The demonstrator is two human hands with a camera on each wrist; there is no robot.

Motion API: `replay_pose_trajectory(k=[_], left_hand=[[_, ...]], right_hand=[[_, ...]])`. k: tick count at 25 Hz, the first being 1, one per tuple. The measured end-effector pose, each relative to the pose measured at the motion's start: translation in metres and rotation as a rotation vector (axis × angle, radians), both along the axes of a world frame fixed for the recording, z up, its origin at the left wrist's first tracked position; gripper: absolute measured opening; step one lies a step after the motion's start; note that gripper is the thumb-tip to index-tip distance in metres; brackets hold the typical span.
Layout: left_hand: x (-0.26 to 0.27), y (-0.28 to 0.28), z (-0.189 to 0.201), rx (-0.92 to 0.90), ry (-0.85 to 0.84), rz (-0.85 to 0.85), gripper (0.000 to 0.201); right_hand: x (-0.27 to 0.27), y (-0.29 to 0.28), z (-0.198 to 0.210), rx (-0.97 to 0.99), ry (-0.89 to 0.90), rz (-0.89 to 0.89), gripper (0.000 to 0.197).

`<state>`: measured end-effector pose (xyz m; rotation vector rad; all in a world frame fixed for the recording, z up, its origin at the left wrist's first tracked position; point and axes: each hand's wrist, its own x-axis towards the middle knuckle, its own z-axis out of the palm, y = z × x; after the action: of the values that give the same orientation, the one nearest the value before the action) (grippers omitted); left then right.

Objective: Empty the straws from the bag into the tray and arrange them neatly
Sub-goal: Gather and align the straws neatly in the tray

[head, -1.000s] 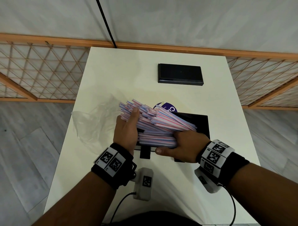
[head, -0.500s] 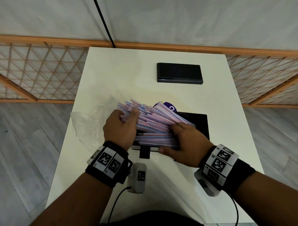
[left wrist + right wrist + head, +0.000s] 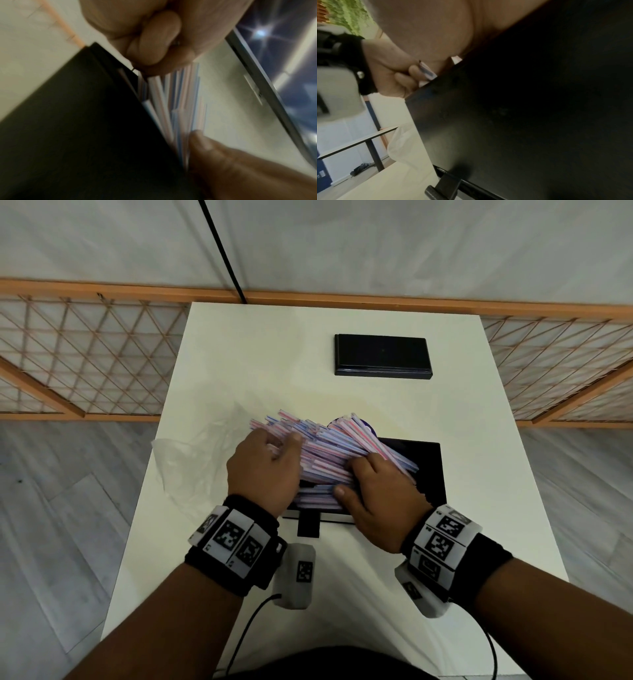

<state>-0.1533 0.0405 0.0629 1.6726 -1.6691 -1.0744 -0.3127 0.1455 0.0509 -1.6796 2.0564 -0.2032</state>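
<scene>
Two hands on one big pile of pink and blue straws [image 3: 329, 450], far too many to count, lying over one black tray [image 3: 428, 470]. Left hand [image 3: 263, 470] curled round the left ends. Right hand [image 3: 380, 494] gripping the right side. One clear empty bag [image 3: 191, 460] just left, on one white table [image 3: 274, 364]. One black box [image 3: 383, 356] further back.

What the straws and hands are hiding

The straws [image 3: 335, 453] are covering most of the tray [image 3: 432, 470] and all but a sliver of a purple round thing [image 3: 371, 429] behind them. The left hand [image 3: 263, 470] is hiding its own fingers in the head view. The left wrist view is blurring badly; the tray's dark wall [image 3: 530, 115] is blocking most of the right wrist view
</scene>
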Motion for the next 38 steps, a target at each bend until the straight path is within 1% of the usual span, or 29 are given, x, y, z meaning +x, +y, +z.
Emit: replay_pose_trajectory(k=[2, 3, 4, 5, 6, 7, 8, 9, 10, 11, 12, 14, 16, 17, 18, 20, 21, 22, 23, 25, 26, 28, 32, 34, 36, 37, 38], left_hand=[[-0.001, 0.0, 0.001, 0.121, 0.208, 0.114, 0.034], [-0.003, 0.002, 0.004, 0.192, 0.286, 0.14, 0.033], [-0.005, 0.004, 0.006, 0.239, 0.318, 0.125, 0.033], [-0.006, 0.007, 0.008, 0.24, 0.298, 0.071, 0.037], [-0.005, 0.009, 0.01, 0.197, 0.221, -0.014, 0.044], [-0.002, 0.009, 0.012, 0.109, 0.091, -0.101, 0.05], [0.001, 0.008, 0.014, -0.008, -0.053, -0.154, 0.053], [0.007, 0.006, 0.015, -0.1, -0.149, -0.144, 0.053], [0.012, 0.003, 0.018, -0.152, -0.156, -0.091, 0.05], [0.016, -0.001, 0.017, -0.164, -0.108, -0.014, 0.047], [0.017, -0.005, 0.015, -0.127, -0.005, 0.068, 0.045], [0.012, -0.01, 0.007, 0.034, 0.255, 0.185, 0.046], [0.0, -0.009, -0.002, 0.229, 0.449, 0.249, 0.058], [-0.004, -0.006, -0.002, 0.288, 0.505, 0.253, 0.068], [-0.007, -0.004, -0.003, 0.299, 0.522, 0.23, 0.077], [-0.009, 0.0, -0.006, 0.268, 0.49, 0.165, 0.085], [-0.007, 0.001, -0.008, 0.238, 0.477, 0.154, 0.082], [-0.005, 0.001, -0.008, 0.201, 0.459, 0.166, 0.074], [-0.001, -0.001, -0.009, 0.174, 0.405, 0.189, 0.062], [0.006, -0.006, -0.012, 0.117, 0.249, 0.181, 0.043], [0.009, -0.007, -0.012, 0.097, 0.178, 0.151, 0.04], [0.012, -0.008, -0.01, 0.054, 0.066, 0.076, 0.045], [0.005, -0.002, 0.008, -0.088, -0.061, -0.079, 0.049], [0.0, -0.001, 0.012, -0.106, -0.119, -0.142, 0.061], [-0.003, -0.004, 0.01, -0.109, -0.128, -0.164, 0.067], [-0.003, -0.005, 0.008, -0.107, -0.104, -0.143, 0.068], [-0.002, -0.006, 0.006, -0.097, -0.043, -0.107, 0.069]], right_hand=[[0.005, 0.001, 0.003, -0.046, 0.052, -0.003, 0.062], [0.008, 0.001, 0.004, -0.058, 0.089, 0.002, 0.06], [0.011, 0.0, 0.005, -0.051, 0.122, 0.004, 0.058], [0.013, -0.001, 0.006, -0.028, 0.142, 0.006, 0.056], [0.014, -0.003, 0.006, 0.002, 0.15, 0.006, 0.056], [0.013, -0.004, 0.006, 0.031, 0.154, 0.004, 0.057], [0.011, -0.005, 0.007, 0.057, 0.159, 0.001, 0.059], [0.009, -0.005, 0.007, 0.084, 0.167, -0.003, 0.062], [0.006, -0.004, 0.007, 0.115, 0.181, -0.011, 0.067], [0.002, -0.003, 0.008, 0.149, 0.202, -0.022, 0.072], [0.0, -0.003, 0.008, 0.18, 0.214, -0.034, 0.078], [-0.002, -0.004, 0.006, 0.205, 0.199, -0.041, 0.086], [-0.001, -0.008, 0.003, 0.191, 0.138, -0.023, 0.087], [0.001, -0.009, 0.002, 0.177, 0.109, -0.011, 0.085], [0.004, -0.011, 0.002, 0.158, 0.096, -0.001, 0.083], [0.008, -0.01, 0.004, 0.109, 0.119, 0.005, 0.075], [0.008, -0.01, 0.006, 0.093, 0.135, 0.009, 0.073], [0.007, -0.009, 0.008, 0.085, 0.141, 0.02, 0.073], [0.005, -0.008, 0.011, 0.081, 0.14, 0.035, 0.073], [-0.002, -0.003, 0.014, 0.061, 0.133, 0.063, 0.074], [-0.006, 0.0, 0.014, 0.051, 0.124, 0.063, 0.074], [-0.011, 0.006, 0.012, 0.05, 0.105, 0.034, 0.073], [-0.012, 0.01, 0.005, 0.041, 0.049, 0.006, 0.068], [-0.012, 0.01, 0.003, 0.027, 0.022, 0.002, 0.071], [-0.012, 0.01, 0.002, 0.028, 0.037, 0.013, 0.074], [-0.011, 0.011, 0.002, 0.027, 0.044, 0.016, 0.075], [-0.01, 0.011, 0.003, 0.012, 0.042, 0.011, 0.074]])
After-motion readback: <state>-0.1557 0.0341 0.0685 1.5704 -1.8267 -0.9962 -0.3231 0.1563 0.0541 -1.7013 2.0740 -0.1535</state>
